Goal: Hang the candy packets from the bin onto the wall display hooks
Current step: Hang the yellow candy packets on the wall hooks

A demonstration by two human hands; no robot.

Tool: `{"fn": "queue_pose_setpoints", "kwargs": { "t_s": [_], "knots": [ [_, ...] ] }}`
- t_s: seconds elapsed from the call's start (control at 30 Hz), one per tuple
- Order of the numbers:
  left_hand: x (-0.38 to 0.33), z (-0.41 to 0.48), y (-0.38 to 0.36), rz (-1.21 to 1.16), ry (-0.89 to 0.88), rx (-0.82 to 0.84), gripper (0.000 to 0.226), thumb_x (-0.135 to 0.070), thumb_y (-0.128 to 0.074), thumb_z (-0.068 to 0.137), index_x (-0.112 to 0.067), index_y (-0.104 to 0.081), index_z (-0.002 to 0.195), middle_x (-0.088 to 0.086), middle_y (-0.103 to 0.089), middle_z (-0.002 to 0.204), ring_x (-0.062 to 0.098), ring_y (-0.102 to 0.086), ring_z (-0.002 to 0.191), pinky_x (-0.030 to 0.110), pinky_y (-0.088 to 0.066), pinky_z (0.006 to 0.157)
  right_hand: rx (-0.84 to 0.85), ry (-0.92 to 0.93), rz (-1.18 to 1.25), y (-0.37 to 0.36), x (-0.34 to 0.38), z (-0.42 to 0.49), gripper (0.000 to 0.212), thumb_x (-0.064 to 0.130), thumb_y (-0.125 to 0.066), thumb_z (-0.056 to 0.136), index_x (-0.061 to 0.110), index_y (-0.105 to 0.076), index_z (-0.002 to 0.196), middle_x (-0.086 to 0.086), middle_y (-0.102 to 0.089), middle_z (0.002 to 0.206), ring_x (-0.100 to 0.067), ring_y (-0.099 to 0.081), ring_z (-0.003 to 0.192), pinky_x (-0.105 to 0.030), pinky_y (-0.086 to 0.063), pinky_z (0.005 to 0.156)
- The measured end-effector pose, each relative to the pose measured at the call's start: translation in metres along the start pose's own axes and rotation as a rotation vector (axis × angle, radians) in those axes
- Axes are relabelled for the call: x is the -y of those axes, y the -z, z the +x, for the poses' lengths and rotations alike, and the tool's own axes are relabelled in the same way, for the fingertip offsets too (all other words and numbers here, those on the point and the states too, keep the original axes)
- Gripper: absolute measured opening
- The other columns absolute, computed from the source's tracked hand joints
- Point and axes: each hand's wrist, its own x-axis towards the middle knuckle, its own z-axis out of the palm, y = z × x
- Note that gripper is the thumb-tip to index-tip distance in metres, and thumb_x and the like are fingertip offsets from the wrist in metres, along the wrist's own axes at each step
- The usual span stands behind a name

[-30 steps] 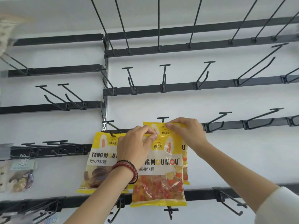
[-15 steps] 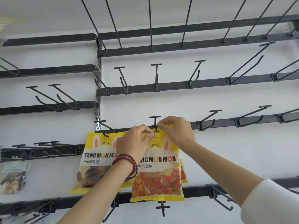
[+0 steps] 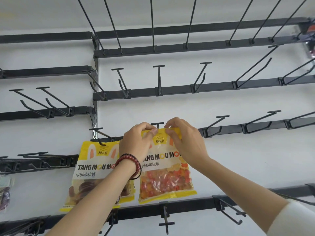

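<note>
Nearest to me are the two forearms, reaching up to the wall. The left wrist wears a red bead bracelet (image 3: 130, 165); on the right arm a white sleeve (image 3: 294, 218) shows at the corner.

The left hand (image 3: 136, 142) and the right hand (image 3: 185, 138) both hold the top edge of one gummy bear packet (image 3: 166, 171). On each hand the thumb and the first fingers are pressed together on the yellow header, pinching it, one hand at each side of the middle. The other fingers are curled. The packet hangs flat and upright between them, its top just under the T-shaped end of the middle hook (image 3: 157, 124). I cannot tell if the hole is already over the wire, because the fingers cover that place. My judgement is that this packet is in the step of threading, not finished.

Just beside it, to the left, a cola gummy packet (image 3: 95, 171) already hangs from its own hook (image 3: 100, 137), partly behind the left arm. So one packet looks done and one is in the hands.

Farther along the black rails (image 3: 187, 89) many hooks are bare, on the same row to the right and on the rows above. At the far left edge some other small packets (image 3: 5, 193) hang low. The bin is not in view, so I cannot say how many packets remain.
</note>
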Motion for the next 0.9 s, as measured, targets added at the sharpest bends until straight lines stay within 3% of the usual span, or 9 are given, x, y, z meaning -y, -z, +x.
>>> {"fn": "queue_pose_setpoints", "kwargs": {
  "t_s": [0.13, 0.23, 0.5, 0.6, 0.67, 0.73, 0.8, 0.9],
  "knots": [
    [0.001, 0.001, -0.009, -0.008, 0.012, -0.018, 0.017, -0.046, -0.053, 0.090, -0.032, -0.063, 0.085, -0.010, -0.060, 0.057, 0.007, -0.051, 0.045, 0.024, -0.041, 0.053, -0.019, -0.069, 0.004, -0.004, -0.004, 0.000, 0.008, 0.027, -0.047, 0.095, 0.031, -0.054, 0.098, 0.011, -0.062, 0.093, -0.015, -0.058, 0.068, -0.029, -0.039, 0.054],
    [0.002, 0.001, -0.009, 0.062, -0.026, -0.045, 0.020, -0.049, -0.051, 0.089, -0.033, -0.062, 0.086, -0.009, -0.059, 0.056, 0.012, -0.052, 0.050, 0.027, -0.043, 0.057, -0.004, -0.066, -0.023, -0.007, -0.005, 0.001, 0.007, 0.028, -0.047, 0.096, 0.030, -0.053, 0.098, 0.011, -0.063, 0.094, -0.014, -0.056, 0.067, -0.024, -0.035, 0.051],
    [0.000, 0.000, -0.003, 0.078, -0.024, -0.063, 0.018, -0.050, -0.052, 0.089, -0.036, -0.063, 0.083, -0.009, -0.058, 0.049, 0.004, -0.049, 0.044, 0.021, -0.033, 0.046, -0.025, -0.101, 0.072, -0.013, -0.004, 0.002, 0.006, 0.029, -0.048, 0.095, 0.032, -0.053, 0.095, 0.012, -0.062, 0.089, -0.013, -0.056, 0.065, -0.028, -0.038, 0.052],
    [0.006, -0.002, -0.003, 0.115, 0.013, -0.045, 0.020, -0.050, -0.052, 0.089, -0.035, -0.064, 0.081, -0.009, -0.059, 0.049, 0.004, -0.052, 0.046, 0.020, -0.033, 0.046, 0.018, -0.075, 0.041, -0.011, -0.004, -0.001, 0.007, 0.031, -0.049, 0.095, 0.032, -0.055, 0.098, 0.016, -0.061, 0.097, -0.011, -0.058, 0.080, -0.029, -0.042, 0.060],
    [0.010, -0.005, -0.006, 0.154, 0.025, -0.052, 0.022, -0.051, -0.051, 0.089, -0.035, -0.065, 0.084, -0.011, -0.063, 0.056, 0.006, -0.054, 0.053, 0.023, -0.036, 0.051, 0.012, -0.041, -0.026, -0.012, -0.003, -0.003, 0.010, 0.032, -0.049, 0.095, 0.030, -0.057, 0.100, 0.015, -0.061, 0.102, -0.011, -0.054, 0.092, -0.029, -0.038, 0.070],
    [0.012, -0.007, -0.009, 0.315, -0.032, -0.119, 0.021, -0.052, -0.051, 0.088, -0.036, -0.064, 0.090, -0.016, -0.065, 0.082, 0.009, -0.056, 0.082, 0.027, -0.037, 0.066, -0.027, 0.003, -0.154, -0.016, -0.005, -0.003, 0.013, 0.033, -0.053, 0.093, 0.030, -0.059, 0.103, 0.012, -0.059, 0.106, -0.015, -0.048, 0.103, -0.029, -0.032, 0.080],
    [0.012, -0.008, -0.009, 0.484, -0.094, -0.173, 0.016, -0.052, -0.053, 0.087, -0.039, -0.057, 0.095, -0.017, -0.055, 0.100, 0.012, -0.047, 0.102, 0.030, -0.031, 0.078, -0.062, 0.009, -0.258, -0.020, -0.007, -0.005, 0.018, 0.034, -0.062, 0.087, 0.031, -0.062, 0.104, 0.007, -0.054, 0.111, -0.018, -0.043, 0.110, -0.032, -0.030, 0.086],
    [0.014, -0.014, -0.005, 0.624, -0.172, -0.149, 0.006, -0.043, -0.056, 0.087, -0.038, -0.055, 0.092, -0.017, -0.051, 0.106, 0.012, -0.043, 0.106, 0.032, -0.028, 0.085, -0.125, 0.041, -0.350, -0.022, -0.013, -0.014, 0.034, 0.030, -0.076, 0.073, 0.029, -0.064, 0.105, 0.002, -0.055, 0.107, -0.024, -0.050, 0.104, -0.036, -0.037, 0.085]
  ]
}}
